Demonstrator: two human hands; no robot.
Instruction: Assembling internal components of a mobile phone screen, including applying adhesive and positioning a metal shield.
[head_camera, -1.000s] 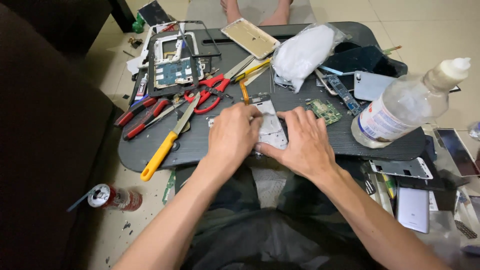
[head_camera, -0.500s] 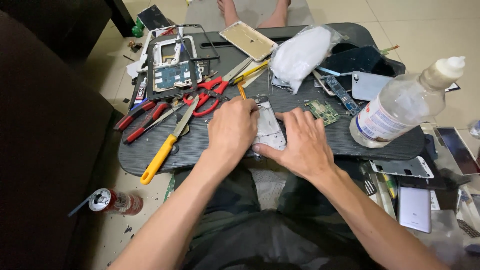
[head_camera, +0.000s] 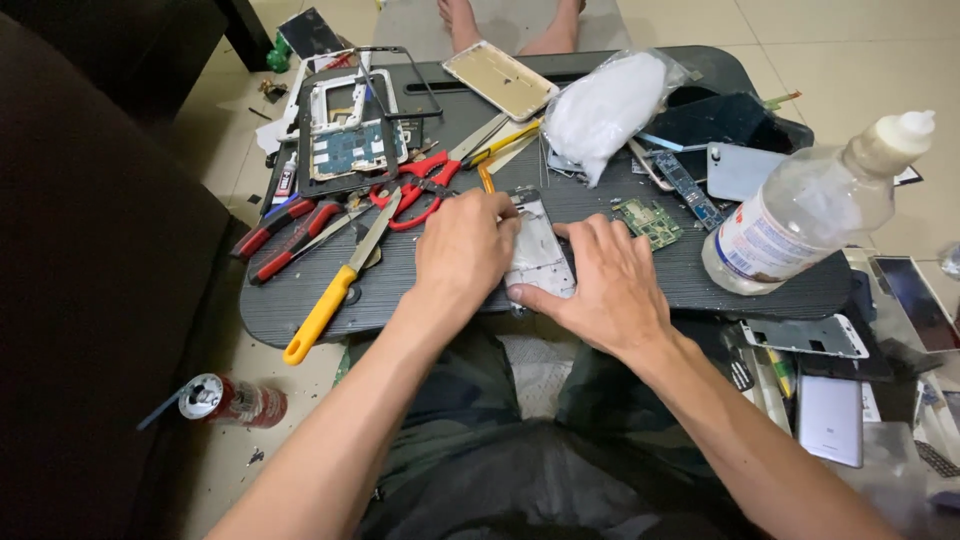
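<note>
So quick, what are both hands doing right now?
Left hand: curled shut on the silver flat phone frame, gripping its left edge.
Right hand: open, pressing flat on the frame.

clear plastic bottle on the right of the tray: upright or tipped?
Tipped. The clear plastic bottle lies on its side on the dark tray, white cap pointing up-right past the edge. Fill level: cannot tell.

My left hand (head_camera: 462, 248) and right hand (head_camera: 606, 280) cover most of the phone frame (head_camera: 536, 250) at the frame's centre, so I cannot tell what my fingers (head_camera: 497, 215) pinch. At the top edge someone's bare feet (head_camera: 510, 22) are cut off. At the right edge, the flat parts (head_camera: 925, 300) beside the desk (head_camera: 600, 200) run out of the picture.
</note>
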